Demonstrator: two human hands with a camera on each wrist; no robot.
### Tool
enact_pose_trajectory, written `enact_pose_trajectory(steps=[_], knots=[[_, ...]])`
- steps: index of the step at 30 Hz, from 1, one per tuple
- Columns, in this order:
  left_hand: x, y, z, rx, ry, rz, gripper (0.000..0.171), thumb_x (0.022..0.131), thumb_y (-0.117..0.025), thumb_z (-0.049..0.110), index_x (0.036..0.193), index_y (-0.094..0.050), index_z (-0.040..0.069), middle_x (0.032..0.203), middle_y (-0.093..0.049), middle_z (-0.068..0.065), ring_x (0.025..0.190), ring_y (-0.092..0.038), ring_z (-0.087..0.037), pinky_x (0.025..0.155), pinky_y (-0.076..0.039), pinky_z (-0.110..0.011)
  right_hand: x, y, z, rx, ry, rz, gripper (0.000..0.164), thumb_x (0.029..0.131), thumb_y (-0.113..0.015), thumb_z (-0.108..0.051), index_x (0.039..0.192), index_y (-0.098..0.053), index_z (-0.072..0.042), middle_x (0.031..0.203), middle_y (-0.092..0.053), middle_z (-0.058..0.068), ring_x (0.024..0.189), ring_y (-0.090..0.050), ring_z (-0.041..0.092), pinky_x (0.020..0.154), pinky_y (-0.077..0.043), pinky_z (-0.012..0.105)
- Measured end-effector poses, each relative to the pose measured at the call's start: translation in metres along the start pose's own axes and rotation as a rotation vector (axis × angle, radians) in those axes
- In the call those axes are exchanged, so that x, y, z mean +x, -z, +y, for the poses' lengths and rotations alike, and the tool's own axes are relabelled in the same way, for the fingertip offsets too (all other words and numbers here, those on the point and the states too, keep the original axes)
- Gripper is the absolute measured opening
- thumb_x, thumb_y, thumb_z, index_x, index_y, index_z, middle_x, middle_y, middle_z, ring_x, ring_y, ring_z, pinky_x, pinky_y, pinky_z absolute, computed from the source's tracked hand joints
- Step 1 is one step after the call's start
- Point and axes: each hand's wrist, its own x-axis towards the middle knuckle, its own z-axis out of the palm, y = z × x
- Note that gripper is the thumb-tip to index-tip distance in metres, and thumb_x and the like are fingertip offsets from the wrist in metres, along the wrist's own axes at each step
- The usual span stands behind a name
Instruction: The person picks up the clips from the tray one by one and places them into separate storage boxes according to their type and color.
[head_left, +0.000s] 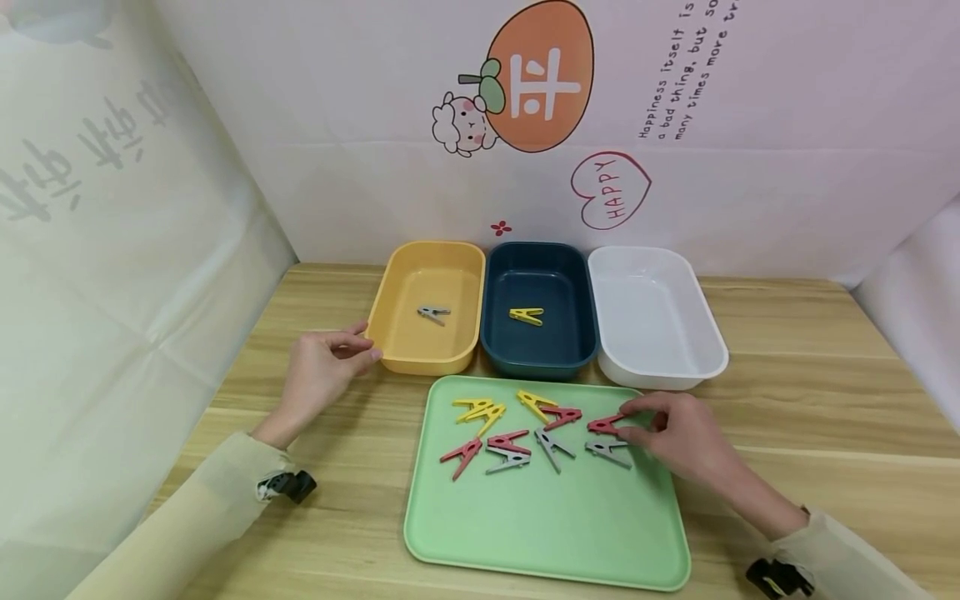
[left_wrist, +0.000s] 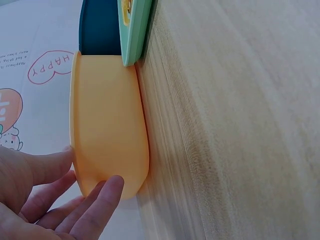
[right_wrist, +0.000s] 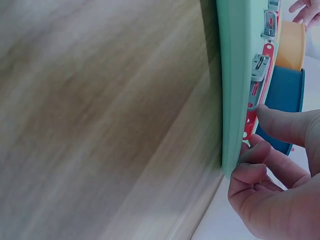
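My right hand is at the upper right of the green tray, its thumb and forefinger pinching the spread ends of a red clothespin. A grey clothespin lies just below it. My left hand rests its fingertips against the near left corner of the yellow bin; in the left wrist view its fingers are loosely extended. Yellow, red and grey clothespins lie scattered across the upper half of the tray.
Behind the tray, a dark blue bin stands between the yellow bin and a white bin. One grey clothespin lies in the yellow bin, one yellow clothespin in the blue one. A printed cloth hangs behind the wooden table.
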Motion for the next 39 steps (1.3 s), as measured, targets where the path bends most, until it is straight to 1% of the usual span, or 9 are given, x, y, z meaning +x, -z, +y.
enact_pose_trajectory(steps=[4, 9, 15, 18, 22, 25, 30, 36, 39], knots=[[0.0000, 0.0001, -0.0005, -0.020, -0.001, -0.001, 0.016, 0.090, -0.084, 0.002, 0.101, -0.079, -0.009, 0.132, -0.068, -0.021, 0.102, -0.075, -0.036, 0.069, -0.064, -0.021, 0.0006, 0.0022, 0.0021, 0.011, 0.017, -0.008, 0.027, 0.083, -0.091, -0.013, 0.108, -0.081, -0.008, 0.064, -0.054, -0.005, 0.058, -0.049, 0.010, 0.045, -0.039, 0.023], [0.0002, 0.0005, -0.0005, -0.025, -0.002, -0.002, 0.018, 0.090, -0.084, 0.002, 0.102, -0.078, -0.010, 0.132, -0.068, -0.021, 0.102, -0.075, -0.036, 0.070, -0.065, -0.021, 0.0017, 0.0042, 0.0022, 0.011, 0.050, -0.020, 0.027, 0.082, -0.091, -0.011, 0.108, -0.082, -0.010, 0.067, -0.055, -0.007, 0.058, -0.048, 0.007, 0.045, -0.038, 0.022], [-0.0002, 0.0002, -0.0004, -0.017, -0.006, 0.002, 0.017, 0.090, -0.085, 0.003, 0.101, -0.079, -0.009, 0.131, -0.069, -0.020, 0.102, -0.076, -0.036, 0.069, -0.064, -0.021, 0.0036, 0.0039, -0.0003, -0.012, 0.036, -0.030, 0.024, 0.084, -0.090, -0.014, 0.108, -0.083, -0.011, 0.069, -0.056, -0.006, 0.059, -0.049, 0.010, 0.046, -0.038, 0.023], [-0.0004, 0.0000, -0.0007, -0.027, -0.002, -0.003, 0.018, 0.090, -0.084, 0.003, 0.101, -0.079, -0.009, 0.132, -0.069, -0.020, 0.102, -0.076, -0.035, 0.071, -0.066, -0.025, 0.0044, 0.0037, -0.0005, -0.022, 0.021, -0.029, 0.026, 0.085, -0.089, -0.015, 0.109, -0.082, -0.010, 0.068, -0.055, -0.005, 0.060, -0.048, 0.011, 0.046, -0.038, 0.024], [-0.0005, 0.0000, -0.0009, -0.048, 0.010, -0.013, 0.018, 0.091, -0.084, 0.003, 0.102, -0.078, -0.010, 0.134, -0.068, -0.021, 0.102, -0.075, -0.035, 0.073, -0.067, -0.033, 0.0041, 0.0034, 0.0005, -0.036, 0.024, -0.016, 0.029, 0.081, -0.091, -0.012, 0.109, -0.082, -0.009, 0.066, -0.053, -0.006, 0.060, -0.048, 0.011, 0.047, -0.038, 0.024], [-0.0002, 0.0000, -0.0010, -0.052, 0.014, -0.015, 0.018, 0.091, -0.084, 0.003, 0.102, -0.078, -0.009, 0.134, -0.067, -0.021, 0.101, -0.076, -0.035, 0.074, -0.067, -0.035, 0.0038, 0.0032, 0.0014, -0.041, 0.029, -0.011, 0.031, 0.080, -0.093, -0.011, 0.109, -0.082, -0.010, 0.064, -0.053, -0.007, 0.060, -0.048, 0.011, 0.048, -0.037, 0.024], [-0.0003, 0.0005, -0.0008, -0.045, 0.010, -0.010, 0.018, 0.090, -0.084, 0.003, 0.102, -0.078, -0.010, 0.134, -0.067, -0.021, 0.101, -0.076, -0.035, 0.072, -0.067, -0.033, 0.0047, 0.0029, 0.0029, -0.060, 0.032, -0.019, 0.031, 0.079, -0.093, -0.010, 0.108, -0.082, -0.012, 0.066, -0.055, -0.007, 0.060, -0.049, 0.011, 0.049, -0.039, 0.024], [0.0001, 0.0005, -0.0013, -0.022, -0.001, 0.002, 0.017, 0.090, -0.085, 0.004, 0.100, -0.079, -0.008, 0.133, -0.068, -0.021, 0.100, -0.076, -0.035, 0.068, -0.065, -0.023, 0.0054, 0.0010, 0.0018, -0.072, 0.029, -0.023, 0.030, 0.079, -0.093, -0.011, 0.107, -0.083, -0.013, 0.069, -0.058, -0.007, 0.062, -0.051, 0.012, 0.049, -0.041, 0.025], [0.0001, 0.0007, -0.0016, -0.015, -0.009, 0.004, 0.017, 0.090, -0.085, 0.005, 0.100, -0.079, -0.008, 0.132, -0.069, -0.021, 0.100, -0.076, -0.036, 0.068, -0.065, -0.021, 0.0064, -0.0002, 0.0004, -0.072, 0.037, -0.022, 0.032, 0.078, -0.093, -0.010, 0.108, -0.083, -0.011, 0.069, -0.059, -0.007, 0.062, -0.051, 0.012, 0.049, -0.041, 0.025]])
